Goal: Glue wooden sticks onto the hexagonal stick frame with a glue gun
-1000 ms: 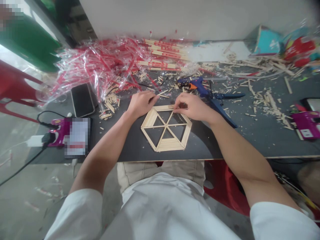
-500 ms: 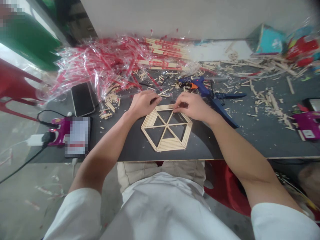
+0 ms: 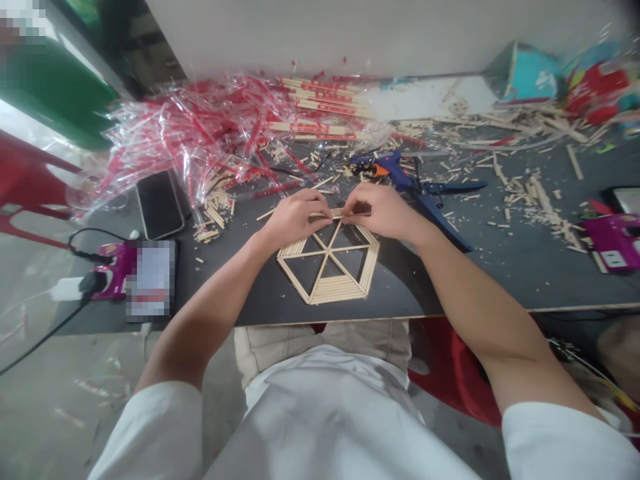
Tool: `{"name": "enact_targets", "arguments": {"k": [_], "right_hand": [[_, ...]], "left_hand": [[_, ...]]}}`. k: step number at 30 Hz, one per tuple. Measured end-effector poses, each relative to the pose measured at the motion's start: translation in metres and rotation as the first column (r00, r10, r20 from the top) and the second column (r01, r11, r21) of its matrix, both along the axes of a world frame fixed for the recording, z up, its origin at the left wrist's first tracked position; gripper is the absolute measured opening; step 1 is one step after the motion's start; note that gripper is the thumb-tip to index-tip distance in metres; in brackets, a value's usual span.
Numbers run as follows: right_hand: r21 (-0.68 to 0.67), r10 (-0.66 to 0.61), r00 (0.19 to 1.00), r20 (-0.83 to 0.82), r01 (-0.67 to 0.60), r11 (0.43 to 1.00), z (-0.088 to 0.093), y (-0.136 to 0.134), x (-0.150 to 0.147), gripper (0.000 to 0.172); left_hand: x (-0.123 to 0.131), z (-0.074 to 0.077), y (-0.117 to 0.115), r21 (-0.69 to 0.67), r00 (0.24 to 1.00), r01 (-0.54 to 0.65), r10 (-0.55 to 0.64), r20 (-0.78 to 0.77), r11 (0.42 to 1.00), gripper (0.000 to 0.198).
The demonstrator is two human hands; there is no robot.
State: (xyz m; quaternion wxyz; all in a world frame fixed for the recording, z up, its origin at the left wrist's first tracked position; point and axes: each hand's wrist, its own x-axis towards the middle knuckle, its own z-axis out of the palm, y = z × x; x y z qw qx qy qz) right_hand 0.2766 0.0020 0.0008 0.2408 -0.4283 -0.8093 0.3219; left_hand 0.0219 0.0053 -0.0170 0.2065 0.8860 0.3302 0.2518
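A flat hexagonal frame of thin wooden sticks (image 3: pixel 345 288) lies on the dark table, with spokes crossing at its middle. Rows of sticks fill several of its sections near the rim, and others are open. My left hand (image 3: pixel 300 217) is closed in a pinch at the frame's far edge, over its upper left corner. Close beside it, my right hand (image 3: pixel 380 208) pinches at the same edge, thumb and forefinger together. Between the fingertips shows a short length of wooden stick (image 3: pixel 338 213); the fingers partly hide it. Another stick (image 3: pixel 265 215) pokes out left of my left hand.
Behind my hands lie a blue glue gun (image 3: pixel 393 168) and dark blue-handled cutters (image 3: pixel 440 217). Red-and-clear wrappers (image 3: pixel 200 127) heap at the back left. Two phones (image 3: pixel 160 203) and a purple power strip (image 3: pixel 113 267) are at left. Stick offcuts (image 3: pixel 540 207) scatter right.
My left hand has moved right and toward me, onto the frame's far edge, its fingers closing. My right hand has shifted slightly left, bringing the fingertips nearly together. The view has shifted slightly.
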Motion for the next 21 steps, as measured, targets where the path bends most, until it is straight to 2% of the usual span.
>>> {"name": "enact_targets", "arguments": {"k": [7, 12, 17, 21], "right_hand": [[-0.082, -0.03, 1.0, 0.009, 0.031, 0.996, 0.01, -0.005, 0.002, 0.015], [-0.02, -0.094, 0.993, 0.071, 0.095, 0.995, 0.005, -0.008, -0.006, 0.006], [0.061, -0.231, 0.965, 0.124, 0.225, 0.972, -0.003, -0.013, -0.016, 0.008], [0.067, -0.264, 0.954, 0.145, 0.257, 0.964, -0.006, -0.015, -0.019, 0.009]], "left_hand": [[-0.001, 0.003, 0.0, 0.006, 0.999, 0.0, 0.0, -0.034, 1.0, 0.017], [-0.001, 0.0, 0.001, 0.024, 1.0, 0.0, 0.0, -0.012, 1.0, 0.017], [0.0, -0.003, 0.001, 0.042, 1.0, -0.013, 0.013, 0.006, 0.999, 0.017], [0.0, -0.003, 0.001, 0.04, 1.0, -0.006, 0.006, 0.011, 0.999, 0.017]]}}
